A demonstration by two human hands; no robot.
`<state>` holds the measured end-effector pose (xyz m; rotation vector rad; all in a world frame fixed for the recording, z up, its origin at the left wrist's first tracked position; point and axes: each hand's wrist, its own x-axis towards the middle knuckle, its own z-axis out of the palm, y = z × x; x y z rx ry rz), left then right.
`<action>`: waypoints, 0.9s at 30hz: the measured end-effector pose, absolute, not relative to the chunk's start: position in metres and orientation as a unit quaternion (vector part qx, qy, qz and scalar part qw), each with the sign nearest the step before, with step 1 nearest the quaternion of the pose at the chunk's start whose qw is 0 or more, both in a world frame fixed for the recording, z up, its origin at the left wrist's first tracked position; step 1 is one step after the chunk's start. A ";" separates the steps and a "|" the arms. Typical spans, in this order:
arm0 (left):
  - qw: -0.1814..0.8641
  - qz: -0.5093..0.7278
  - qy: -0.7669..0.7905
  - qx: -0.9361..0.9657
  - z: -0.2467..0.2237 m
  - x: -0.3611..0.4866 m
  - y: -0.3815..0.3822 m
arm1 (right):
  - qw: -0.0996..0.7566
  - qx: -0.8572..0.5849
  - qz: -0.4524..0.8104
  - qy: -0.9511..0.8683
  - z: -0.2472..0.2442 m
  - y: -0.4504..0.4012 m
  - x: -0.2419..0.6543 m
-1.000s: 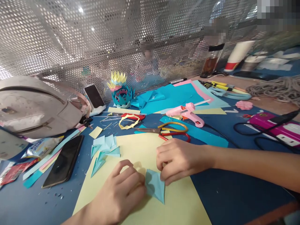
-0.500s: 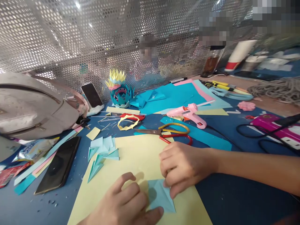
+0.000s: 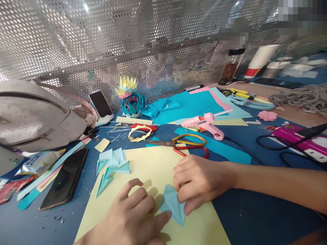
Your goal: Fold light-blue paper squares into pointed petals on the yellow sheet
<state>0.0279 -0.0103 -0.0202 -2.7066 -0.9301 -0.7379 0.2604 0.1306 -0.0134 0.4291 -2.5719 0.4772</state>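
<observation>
A small light-blue piece of creased paper (image 3: 171,200) lies turned cornerwise on a large pale-yellow sheet (image 3: 145,163). My right hand (image 3: 195,185) has its fingers curled together on the right side of this paper, pinching it; the fingertips are partly hidden. My left hand (image 3: 135,211) is at its left side, one outstretched fingertip touching the paper while the other fingers are bent and apart. Several folded light-blue paper pieces (image 3: 112,161) rest at the sheet's far left corner. Beyond my right hand lie scissors (image 3: 168,143) with red and yellow handles.
A pink glue gun (image 3: 201,122) lies behind the scissors, its cord running right. Further back stand a layered paper flower (image 3: 131,102) and blue sheets (image 3: 189,105). A black phone (image 3: 66,180) and backpack (image 3: 43,115) are left, a purple power strip (image 3: 296,141) right.
The light-blue paper has been turned, so a corner now points away from me. My left hand has shifted slightly left and away from me; my right hand stays nearly in place.
</observation>
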 end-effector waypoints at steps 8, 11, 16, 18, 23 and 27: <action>0.096 -0.280 -0.309 -0.904 -0.034 0.026 -0.010 | 0.232 0.156 0.188 -0.942 -0.018 0.133 0.260; 0.096 -0.287 -0.308 -0.902 -0.041 0.027 -0.009 | 0.202 0.150 0.208 -0.945 -0.019 0.135 0.260; 0.096 -0.293 -0.305 -0.901 -0.040 0.027 -0.010 | 0.207 0.152 0.234 -0.938 -0.019 0.136 0.259; 0.096 -0.280 -0.298 -0.907 -0.039 0.025 -0.010 | 0.207 0.147 0.236 -0.938 -0.017 0.136 0.259; 0.102 -0.266 -0.283 -0.916 -0.038 0.025 -0.010 | 0.204 0.125 0.255 -0.937 -0.014 0.136 0.261; 0.131 -0.261 -0.294 -0.910 -0.032 0.032 -0.012 | 0.190 0.117 0.280 -0.934 -0.013 0.138 0.261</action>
